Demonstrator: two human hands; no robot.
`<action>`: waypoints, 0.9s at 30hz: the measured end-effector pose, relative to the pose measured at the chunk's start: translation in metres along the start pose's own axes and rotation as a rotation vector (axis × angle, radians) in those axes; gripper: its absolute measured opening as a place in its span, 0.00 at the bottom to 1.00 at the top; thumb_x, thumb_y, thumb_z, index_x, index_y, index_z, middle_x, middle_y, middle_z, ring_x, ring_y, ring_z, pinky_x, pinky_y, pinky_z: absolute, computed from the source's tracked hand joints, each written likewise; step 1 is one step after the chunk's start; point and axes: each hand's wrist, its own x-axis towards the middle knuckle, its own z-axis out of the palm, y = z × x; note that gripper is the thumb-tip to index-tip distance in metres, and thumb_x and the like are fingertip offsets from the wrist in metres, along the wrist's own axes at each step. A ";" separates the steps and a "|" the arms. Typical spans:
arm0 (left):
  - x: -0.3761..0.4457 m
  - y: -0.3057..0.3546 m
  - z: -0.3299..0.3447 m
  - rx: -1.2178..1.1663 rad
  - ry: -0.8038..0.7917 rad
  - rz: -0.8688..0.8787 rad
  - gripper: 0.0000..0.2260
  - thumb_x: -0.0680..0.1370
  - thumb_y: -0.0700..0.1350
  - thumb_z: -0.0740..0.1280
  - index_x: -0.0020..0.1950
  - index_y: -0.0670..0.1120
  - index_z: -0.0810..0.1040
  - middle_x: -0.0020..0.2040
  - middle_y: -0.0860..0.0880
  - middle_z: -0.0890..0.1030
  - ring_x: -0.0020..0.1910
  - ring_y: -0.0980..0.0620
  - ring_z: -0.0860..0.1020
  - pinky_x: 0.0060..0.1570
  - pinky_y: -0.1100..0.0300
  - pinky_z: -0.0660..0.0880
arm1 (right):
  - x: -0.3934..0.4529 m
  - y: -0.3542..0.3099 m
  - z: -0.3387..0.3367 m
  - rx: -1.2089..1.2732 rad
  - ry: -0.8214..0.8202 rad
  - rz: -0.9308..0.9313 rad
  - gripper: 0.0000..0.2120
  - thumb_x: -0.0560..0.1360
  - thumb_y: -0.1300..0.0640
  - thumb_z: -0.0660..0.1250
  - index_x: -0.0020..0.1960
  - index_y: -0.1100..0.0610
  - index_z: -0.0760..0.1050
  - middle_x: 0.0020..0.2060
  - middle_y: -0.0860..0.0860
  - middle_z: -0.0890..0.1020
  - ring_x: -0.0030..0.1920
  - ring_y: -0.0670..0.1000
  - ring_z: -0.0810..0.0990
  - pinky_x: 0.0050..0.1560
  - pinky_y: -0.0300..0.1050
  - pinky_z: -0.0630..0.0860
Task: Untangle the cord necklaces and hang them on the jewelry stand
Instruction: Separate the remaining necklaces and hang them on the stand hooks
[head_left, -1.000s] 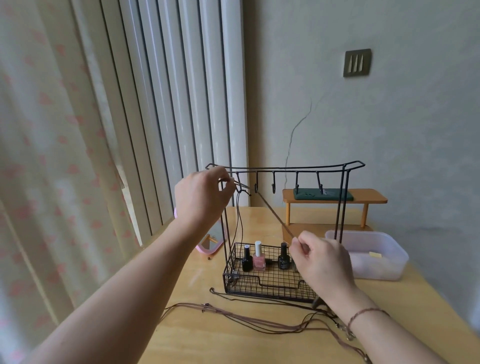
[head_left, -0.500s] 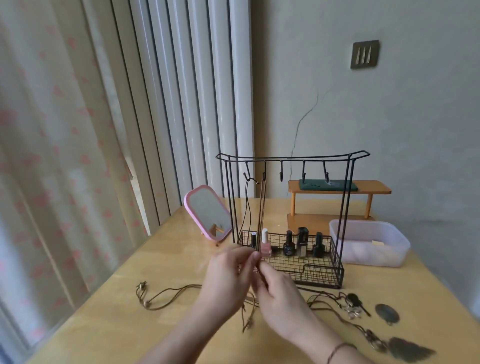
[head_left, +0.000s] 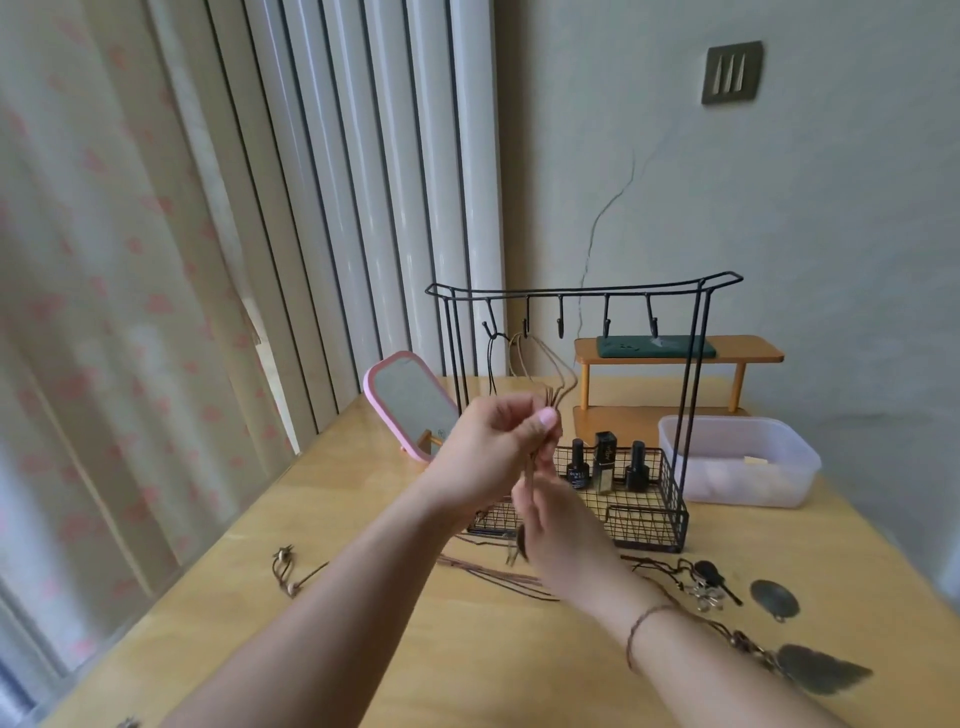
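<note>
Head view only. Progress is judged as partial: a dark cord (head_left: 492, 364) is seen hung on the leftmost hook of the jewelry stand (head_left: 582, 292) at frame centre, and a brown cord necklace (head_left: 563, 382) is looped over the second hook, its strands drawn down to the hands. Three hooks are seen bare. More tangled cords (head_left: 498, 574) are left on the counter (head_left: 363, 519) below the hands, plus pendant necklaces (head_left: 706, 587) at lower right and another cord (head_left: 288, 569) at lower left, so most hanging is judged undone. Left hand (head_left: 493, 447), centre frame: fingers curled, brown strands pinched by the thumb. Right hand (head_left: 550, 525), just below it: fingers closed around the same strands lower down, though the exact grip is partly hidden.
</note>
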 end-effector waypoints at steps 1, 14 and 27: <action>0.007 0.001 0.000 0.007 0.032 0.022 0.13 0.83 0.44 0.62 0.40 0.43 0.77 0.34 0.46 0.77 0.36 0.47 0.77 0.41 0.52 0.74 | 0.014 0.007 -0.003 -0.055 0.033 0.030 0.19 0.85 0.53 0.45 0.44 0.61 0.68 0.35 0.53 0.71 0.33 0.41 0.69 0.33 0.36 0.69; 0.034 -0.064 -0.004 0.715 0.142 0.005 0.10 0.81 0.47 0.65 0.56 0.44 0.83 0.51 0.49 0.83 0.47 0.56 0.78 0.48 0.65 0.74 | 0.074 0.052 0.018 -0.255 -0.261 0.142 0.13 0.84 0.58 0.51 0.61 0.61 0.71 0.39 0.52 0.77 0.35 0.50 0.75 0.36 0.42 0.75; -0.019 -0.124 -0.009 0.561 0.513 0.062 0.12 0.77 0.40 0.69 0.61 0.46 0.80 0.56 0.52 0.82 0.56 0.55 0.80 0.58 0.61 0.76 | 0.010 0.048 -0.032 -0.132 0.068 -0.064 0.09 0.78 0.53 0.67 0.56 0.52 0.79 0.49 0.42 0.78 0.49 0.44 0.77 0.54 0.45 0.79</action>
